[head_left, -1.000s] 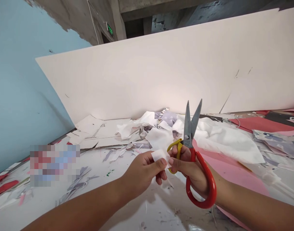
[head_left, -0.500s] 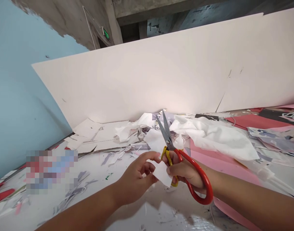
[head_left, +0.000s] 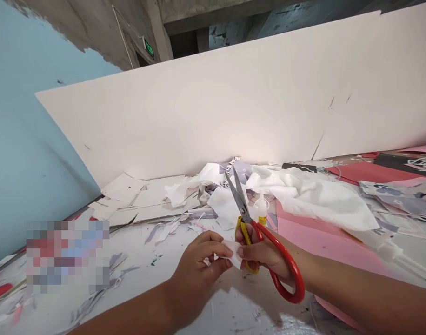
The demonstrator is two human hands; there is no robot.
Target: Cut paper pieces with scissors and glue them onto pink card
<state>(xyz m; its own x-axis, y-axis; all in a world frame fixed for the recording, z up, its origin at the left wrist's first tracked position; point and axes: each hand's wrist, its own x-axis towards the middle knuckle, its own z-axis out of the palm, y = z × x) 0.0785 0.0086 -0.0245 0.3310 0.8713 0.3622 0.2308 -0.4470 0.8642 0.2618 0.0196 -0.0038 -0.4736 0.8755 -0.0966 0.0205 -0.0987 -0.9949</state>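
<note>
A small white piece (head_left: 236,253), thin like cloth or paper, is bent between my two hands above the table. My left hand (head_left: 201,267) pinches its left edge with the fingertips. With thumb and fingers my right hand (head_left: 269,253) grips the right edge, and the same hand carries a pair of scissors (head_left: 239,197). The scissors have one red and one yellow handle loop, and their slightly parted blades point up and away. Behind the right hand stands a small white bottle (head_left: 261,207) with a yellow label.
White cloth (head_left: 317,197) lies heaped at the back, beside pink sheets (head_left: 310,237) and a red sheet (head_left: 369,179). Cardboard pieces (head_left: 157,193) are stacked at the back left. Scraps litter the white table (head_left: 153,288). A large white board (head_left: 213,111) stands behind.
The scissors have tilted left and dropped lower, staying in my right hand. My left fingers loosened from the white piece, then pinched it again, and it is now folded over.
</note>
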